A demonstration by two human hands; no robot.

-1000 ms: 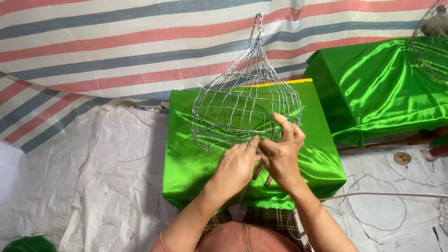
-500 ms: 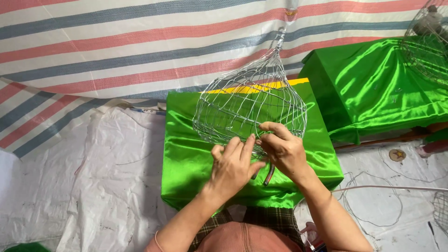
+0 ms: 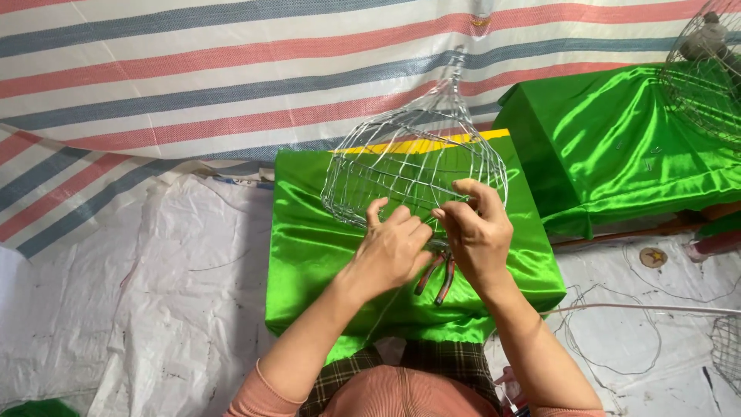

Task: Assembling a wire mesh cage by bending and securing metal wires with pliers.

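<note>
The hands [image 3: 436, 235] hide the near rim of the wire frame [image 3: 413, 174] and most of the red-handled pliers [image 3: 436, 278]. A second wire cage [image 3: 706, 69] at far right is cut off by the edge.

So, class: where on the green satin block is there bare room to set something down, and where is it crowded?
The green satin block is bare along its left side. The middle is crowded: the wire frame, the left hand, the right hand and the red-handled pliers.
</note>
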